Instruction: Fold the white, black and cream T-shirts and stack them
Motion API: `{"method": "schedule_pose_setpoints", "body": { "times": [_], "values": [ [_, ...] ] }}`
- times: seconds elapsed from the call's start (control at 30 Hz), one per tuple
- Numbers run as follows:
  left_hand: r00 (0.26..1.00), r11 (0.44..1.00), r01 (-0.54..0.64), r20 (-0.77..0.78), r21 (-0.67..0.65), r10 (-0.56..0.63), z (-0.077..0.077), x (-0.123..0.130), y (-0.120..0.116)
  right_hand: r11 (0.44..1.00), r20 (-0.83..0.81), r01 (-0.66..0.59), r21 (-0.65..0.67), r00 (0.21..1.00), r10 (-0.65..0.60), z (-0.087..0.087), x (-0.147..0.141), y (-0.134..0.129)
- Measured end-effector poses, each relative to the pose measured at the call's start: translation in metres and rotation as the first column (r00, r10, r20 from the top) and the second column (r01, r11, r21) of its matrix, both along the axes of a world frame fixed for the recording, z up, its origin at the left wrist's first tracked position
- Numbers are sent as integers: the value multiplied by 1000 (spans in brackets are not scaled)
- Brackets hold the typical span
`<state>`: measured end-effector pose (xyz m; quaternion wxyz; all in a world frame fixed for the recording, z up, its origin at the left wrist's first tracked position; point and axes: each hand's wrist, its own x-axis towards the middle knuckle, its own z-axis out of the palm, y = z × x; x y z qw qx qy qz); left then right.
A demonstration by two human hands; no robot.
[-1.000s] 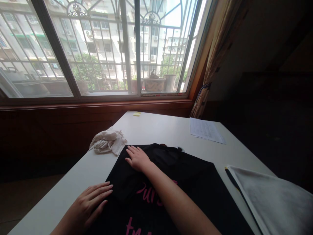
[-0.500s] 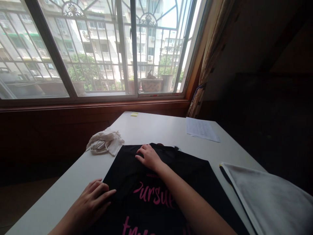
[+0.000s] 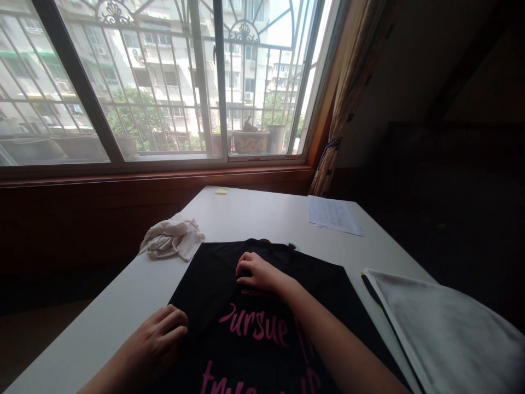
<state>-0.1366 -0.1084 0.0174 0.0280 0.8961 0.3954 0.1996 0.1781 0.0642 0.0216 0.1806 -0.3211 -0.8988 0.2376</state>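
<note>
A black T-shirt (image 3: 320, 276) with pink lettering lies spread over the white table, its collar end toward the window. At its left edge, my left hand (image 3: 158, 336) is closed on the cloth with the fingers curled in. My right hand (image 3: 260, 272) rests on the upper middle of the shirt, just above the lettering. Its fingers bend toward the thumb and close on the fabric, though the fingertips are partly hidden. My right forearm crosses the shirt and covers part of the print. The lower end of the shirt runs out of view.
A crumpled whitish cloth (image 3: 170, 239) lies on the table (image 3: 258, 210) at the left edge. Paper sheets (image 3: 334, 215) and a yellow sticky note (image 3: 222, 191) are at the far side. A folded grey-white fabric piece (image 3: 447, 323) lies right. Small round objects (image 3: 292, 247) show behind the collar.
My right hand has drawn back slightly toward me, its fingers curling in. My left hand's outstretched index finger has bent inward. The whole view has shifted a little.
</note>
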Motion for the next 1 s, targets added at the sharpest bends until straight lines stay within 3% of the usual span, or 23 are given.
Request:
{"method": "schedule_pose_setpoints", "body": {
  "times": [0.17, 0.33, 0.43, 0.53, 0.7, 0.8, 0.93, 1.0],
  "values": [
    [998, 996, 25, -54, -89, -30, 20, 4, 5, 1000, 1, -1, 18, 1000, 1, 0, -2, -3],
    [997, 999, -18, -80, -44, 15, 30, 18, 40, 995, 5, 5, 97, 1000, -6, 1, -3, -10],
    [996, 998, -27, -82, 61, 32, 17, 33, 76, 991, 4, -2, 133, 1000, 1, 1, 1, -16],
    [989, 997, -63, -129, 47, 69, -4, 48, 119, 984, -22, 32, 175, 999, -29, 0, 14, -19],
    [954, 975, -214, -227, -59, 196, -33, 62, 174, 929, -58, 288, 231, 958, -282, -13, 68, -13],
    [949, 971, -234, -229, -59, 215, -42, 64, 188, 864, -57, 440, 245, 896, -440, -28, 108, -8],
    [945, 964, -259, -226, -67, 238, -45, 66, 192, 847, -82, 457, 271, 888, -453, -41, 142, -8],
    [941, 958, -282, -213, -59, 264, -43, 70, 191, 798, -123, 517, 310, 854, -506, -43, 148, -9]
  ]
}}
